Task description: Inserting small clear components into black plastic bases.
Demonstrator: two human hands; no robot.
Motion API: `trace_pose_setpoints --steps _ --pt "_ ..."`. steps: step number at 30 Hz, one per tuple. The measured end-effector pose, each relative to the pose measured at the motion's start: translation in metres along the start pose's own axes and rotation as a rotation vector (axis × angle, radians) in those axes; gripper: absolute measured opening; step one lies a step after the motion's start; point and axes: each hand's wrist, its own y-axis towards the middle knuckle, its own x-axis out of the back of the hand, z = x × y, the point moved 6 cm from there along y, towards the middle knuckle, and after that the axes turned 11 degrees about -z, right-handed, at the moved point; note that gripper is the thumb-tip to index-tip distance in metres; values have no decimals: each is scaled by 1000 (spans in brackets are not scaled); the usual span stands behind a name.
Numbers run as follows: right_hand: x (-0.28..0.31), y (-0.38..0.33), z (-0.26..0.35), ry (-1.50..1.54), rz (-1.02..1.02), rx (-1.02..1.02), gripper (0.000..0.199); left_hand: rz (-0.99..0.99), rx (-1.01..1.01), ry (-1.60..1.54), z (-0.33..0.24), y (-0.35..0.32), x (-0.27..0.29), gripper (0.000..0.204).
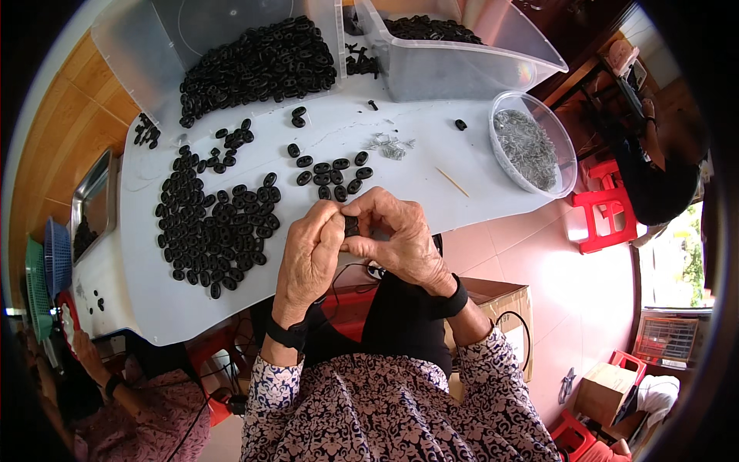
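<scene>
My left hand (312,250) and my right hand (400,235) meet at the table's near edge. Between their fingertips is a small black plastic piece (351,225), partly covered by the fingers. The left fingers are curled closed against it; the right thumb and index finger pinch it from the other side. Just beyond them lies a loose group of black oval pieces with two holes (338,178). A larger spread of the same pieces (219,231) covers the table to the left. Small clear bits (391,145) lie in a little heap farther back.
A clear bin on its side (146,69) spills black pieces at the back left; another clear bin (454,73) stands beside it. At right is a round tub (573,165) of clear bits, near a toothpick (452,182). A co-worker's hand (88,356) shows at lower left.
</scene>
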Motion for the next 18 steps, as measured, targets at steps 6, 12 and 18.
trace_pose_setpoints --steps 6,12,18 --pt "1 0 -1 -36 26 20 32 28 -5 28 -1 -1 -1 21" --pt "0 1 4 -62 0 99 31 35 8 53 0 -1 -1 22" --pt "0 -1 -2 -58 -5 96 31 32 -25 48 1 -1 -4 23"
